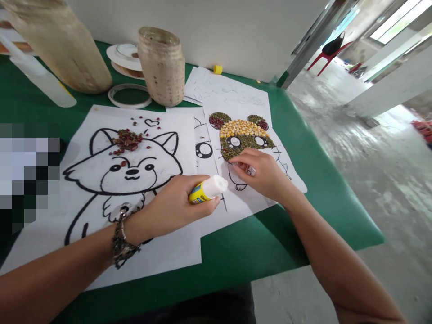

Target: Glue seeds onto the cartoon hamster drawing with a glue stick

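Note:
My left hand (173, 204) is wrapped round an uncapped glue stick (202, 191), yellow with a white end that points right. Over a drawing of a round-eared animal (248, 198) hovers my right hand (261, 173), its fingertips pinched at the lower face; what they hold, if anything, is too small to make out. Yellow corn kernels (241, 128) cover that animal's forehead. Green beans (249, 143) fill much of its face and ears, with red beans inside the ears. Below my left forearm lies a fox-like drawing (135, 180), a pile of red and green beans (127, 140) on its head.
Two cloudy jars, a small one (162, 67) and a large one (64, 45), stand at the back beside tape rolls (130, 96) and a white bottle (43, 81). A yellow cap (218, 69) sits near the wall. The green table (324, 180) ends at the right.

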Motion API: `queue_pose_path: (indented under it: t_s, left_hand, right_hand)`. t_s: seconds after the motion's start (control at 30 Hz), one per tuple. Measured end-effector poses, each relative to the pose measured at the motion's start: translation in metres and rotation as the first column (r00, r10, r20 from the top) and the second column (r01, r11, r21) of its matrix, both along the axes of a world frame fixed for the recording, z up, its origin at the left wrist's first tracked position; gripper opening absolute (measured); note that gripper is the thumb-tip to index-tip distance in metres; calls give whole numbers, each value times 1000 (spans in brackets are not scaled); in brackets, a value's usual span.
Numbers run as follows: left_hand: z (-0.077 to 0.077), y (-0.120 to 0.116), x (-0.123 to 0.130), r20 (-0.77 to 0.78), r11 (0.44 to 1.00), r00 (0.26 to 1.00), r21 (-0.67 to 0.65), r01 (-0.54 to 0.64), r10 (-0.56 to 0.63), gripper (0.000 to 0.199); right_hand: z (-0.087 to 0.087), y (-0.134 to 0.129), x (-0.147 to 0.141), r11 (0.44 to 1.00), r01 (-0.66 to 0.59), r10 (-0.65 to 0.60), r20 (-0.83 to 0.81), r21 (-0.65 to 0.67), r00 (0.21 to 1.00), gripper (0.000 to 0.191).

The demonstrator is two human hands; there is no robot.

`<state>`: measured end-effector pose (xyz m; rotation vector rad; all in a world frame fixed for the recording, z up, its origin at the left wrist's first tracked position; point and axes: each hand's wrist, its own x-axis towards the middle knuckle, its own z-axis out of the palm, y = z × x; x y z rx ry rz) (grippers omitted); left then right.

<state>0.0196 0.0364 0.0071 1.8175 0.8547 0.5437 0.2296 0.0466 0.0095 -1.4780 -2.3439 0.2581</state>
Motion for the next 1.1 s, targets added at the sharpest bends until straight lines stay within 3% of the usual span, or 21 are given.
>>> queue_pose_path:
  t_s: [0.13, 0.23, 0.3, 0.4, 0.57, 0.73, 0.97, 1.1]
  left_hand:
    - [0, 0, 0, 9, 1000, 1000, 7, -3, 2, 23]
    - [1, 1, 1, 0, 1000, 1000, -2, -10, 10, 21]
    - [1, 2, 2, -5, 1000, 1000, -17, -21, 21, 21]
    - [1, 2, 2, -18, 999, 999, -30, -29, 28, 20]
    - [1, 0, 1, -19, 1000, 1000, 5, -25, 25, 21]
    - [3, -2, 0, -35, 999, 999, -19, -30, 29, 21]
    - [5, -2, 2, -36, 998, 999, -53, -40, 38, 21]
    - [5, -3, 3, -44, 998, 998, -37, -55, 53, 20]
  right_hand:
    - [4, 0, -1, 997, -3, -5, -102, -79, 995, 15]
    - [7, 2, 2, 965, 23, -108, -317, -262, 942, 15]
    - [8, 3, 6, 913, 9, -224, -483, -409, 847, 17]
    - [8, 4, 11, 833, -135, -326, -674, -536, 663, 17]
    - [11, 2, 7, 758, -368, -351, -813, -538, 464, 24]
    - [13, 2, 4, 800, -356, -393, -869, -484, 300, 19]
    - [10, 4, 6, 824, -317, -422, -882, -470, 210, 17]
    - [11, 3, 4, 826, -312, -425, -882, -470, 203, 10]
